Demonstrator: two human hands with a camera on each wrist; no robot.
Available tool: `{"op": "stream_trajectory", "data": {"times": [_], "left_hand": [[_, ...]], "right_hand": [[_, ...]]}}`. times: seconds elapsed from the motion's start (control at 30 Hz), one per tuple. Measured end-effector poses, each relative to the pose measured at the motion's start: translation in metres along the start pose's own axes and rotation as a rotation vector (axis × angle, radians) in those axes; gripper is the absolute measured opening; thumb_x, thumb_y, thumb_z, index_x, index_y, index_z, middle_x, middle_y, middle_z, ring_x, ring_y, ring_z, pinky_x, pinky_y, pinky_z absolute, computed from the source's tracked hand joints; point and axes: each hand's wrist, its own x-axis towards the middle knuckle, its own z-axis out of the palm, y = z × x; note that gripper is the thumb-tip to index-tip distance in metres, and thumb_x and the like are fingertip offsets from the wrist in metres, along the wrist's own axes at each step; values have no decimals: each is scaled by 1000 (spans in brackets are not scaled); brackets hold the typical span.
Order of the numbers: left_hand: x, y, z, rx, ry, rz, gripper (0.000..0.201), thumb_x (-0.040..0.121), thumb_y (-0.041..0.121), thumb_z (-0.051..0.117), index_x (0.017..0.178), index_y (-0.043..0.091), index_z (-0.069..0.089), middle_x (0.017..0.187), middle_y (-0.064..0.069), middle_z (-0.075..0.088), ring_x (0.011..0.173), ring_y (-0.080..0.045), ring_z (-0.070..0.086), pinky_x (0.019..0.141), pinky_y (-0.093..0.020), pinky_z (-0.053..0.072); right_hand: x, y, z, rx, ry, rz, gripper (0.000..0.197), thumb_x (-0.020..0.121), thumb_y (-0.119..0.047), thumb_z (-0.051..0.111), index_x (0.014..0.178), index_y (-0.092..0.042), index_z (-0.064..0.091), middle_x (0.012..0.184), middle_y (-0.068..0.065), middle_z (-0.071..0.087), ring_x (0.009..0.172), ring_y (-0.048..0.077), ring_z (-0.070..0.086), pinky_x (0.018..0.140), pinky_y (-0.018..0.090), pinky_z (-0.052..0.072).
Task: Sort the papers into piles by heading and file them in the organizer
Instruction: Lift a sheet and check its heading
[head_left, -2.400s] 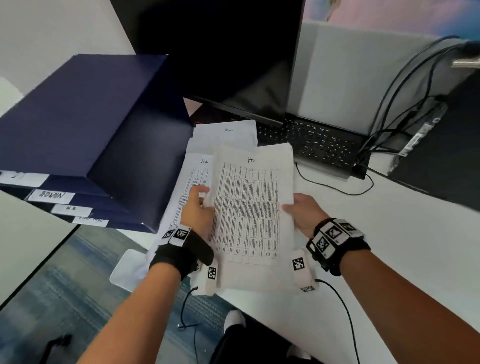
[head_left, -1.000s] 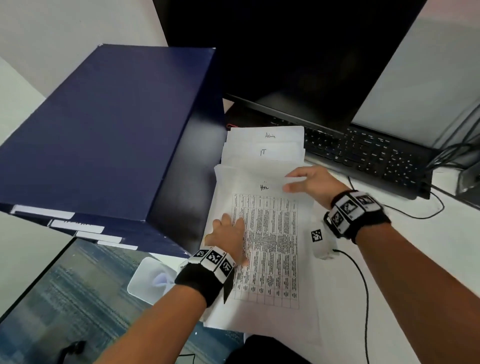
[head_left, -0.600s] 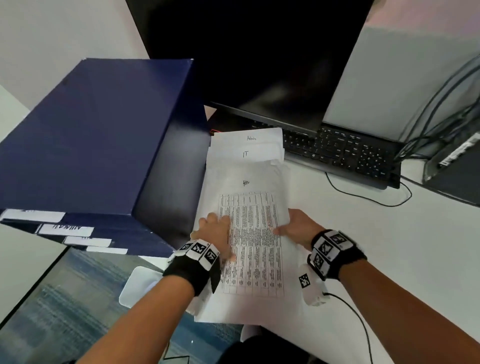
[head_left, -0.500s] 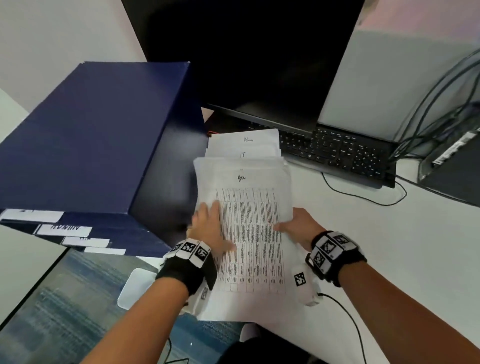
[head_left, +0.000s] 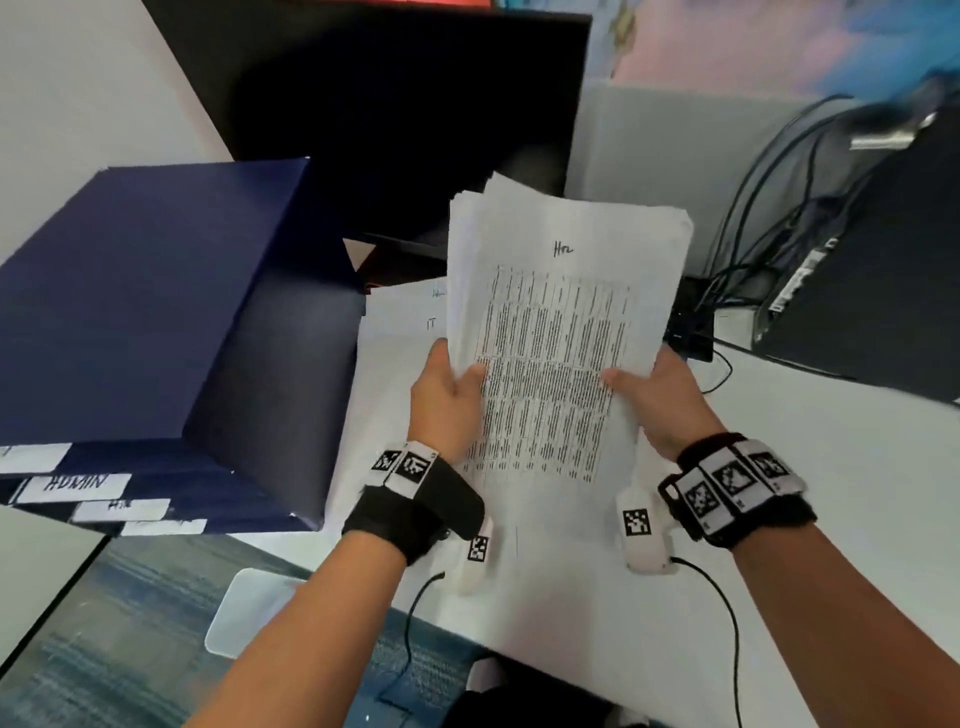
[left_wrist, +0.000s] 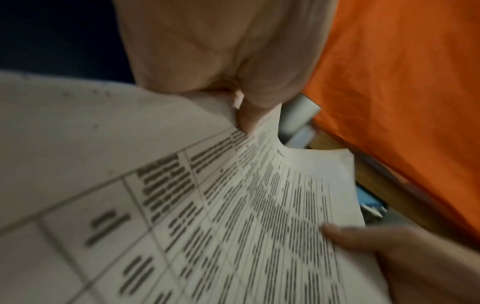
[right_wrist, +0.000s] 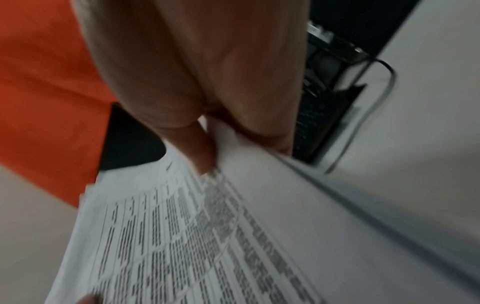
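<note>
A stack of white papers (head_left: 561, 322) with a handwritten heading and a printed table is held up off the desk, tilted toward me. My left hand (head_left: 447, 389) grips its left edge, thumb on the front sheet. My right hand (head_left: 654, 389) grips the right edge the same way. The left wrist view shows the left thumb pinching the stack of papers (left_wrist: 182, 205); the right wrist view shows the right thumb on the stack of papers (right_wrist: 207, 236). Two more paper piles (head_left: 410, 332) lie on the desk beneath, headings partly hidden. The dark blue organizer (head_left: 156, 312) stands at left, with white labels (head_left: 78, 483) on its front.
A dark monitor (head_left: 415, 104) stands behind the papers. A keyboard's end (head_left: 691, 332) and cables (head_left: 753, 208) lie to the right, beside a black computer case (head_left: 872, 291). White desk surface (head_left: 831, 467) extends right. An orange garment fills the sides of both wrist views.
Both hands have lifted the top stack off the desk and raised it upright toward me. The two other piles stay on the desk.
</note>
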Motion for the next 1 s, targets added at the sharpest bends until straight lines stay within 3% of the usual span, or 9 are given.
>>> {"op": "stream_trajectory", "data": {"times": [0.1,0.27,0.4,0.6,0.7,0.8,0.87,0.93,1.0], "left_hand": [[-6,23,26,-75,98,87,33,96,15,50,128,8,45,111,-5,65,98,-15,64,89,-30,53],[-18,49,54,-224,58,174,27,97,7,46,119,23,43,99,24,55,84,22,55,76,-3,43],[-25,46,65,-287,-5,107,29,95,4,48,111,27,42,98,17,60,78,16,61,70,-10,48],[-35,70,84,-368,-46,106,25,97,7,46,117,22,41,99,14,62,81,12,64,67,-8,50],[-40,83,90,-369,11,156,22,97,10,49,113,20,39,99,11,62,84,5,63,65,-7,49],[-42,94,87,-315,72,242,35,95,10,50,121,24,31,111,6,56,96,-2,60,73,-10,51],[-44,100,85,-225,102,368,47,96,8,47,131,30,25,122,6,46,111,-6,54,89,-11,47],[-44,104,83,-56,142,521,55,96,7,44,139,32,22,127,3,41,116,-1,45,95,-1,33],[-41,105,78,112,172,630,47,96,5,44,139,21,35,128,-4,44,110,2,42,94,4,26]], "right_hand": [[-9,-17,-16,-27,229,-213,42,88,-4,62,128,-11,53,121,0,64,111,16,61,100,36,48],[-31,-34,-41,19,334,-404,41,89,-2,59,125,-17,50,114,-7,62,107,6,61,93,20,49],[-40,-27,-68,62,292,-354,40,85,6,57,109,-23,43,100,-8,60,89,3,62,79,23,55],[-44,-24,-86,192,251,-298,42,90,9,45,122,-18,45,106,-6,63,95,6,65,78,24,56],[-52,-34,-87,137,260,-365,37,89,7,44,108,-25,46,102,-8,62,93,8,64,81,29,56],[-59,-44,-92,58,262,-455,35,90,3,45,114,-21,38,102,-7,55,93,15,61,73,31,57],[-63,-50,-93,-60,274,-570,44,92,-3,46,126,-28,33,117,-5,52,105,17,59,87,38,55],[-63,-53,-95,-236,301,-692,54,94,-3,44,141,-24,29,137,-8,40,126,10,45,109,25,38],[-63,-57,-97,-400,334,-774,50,95,-2,43,142,-15,37,135,-7,41,122,-5,36,105,1,23]]}}
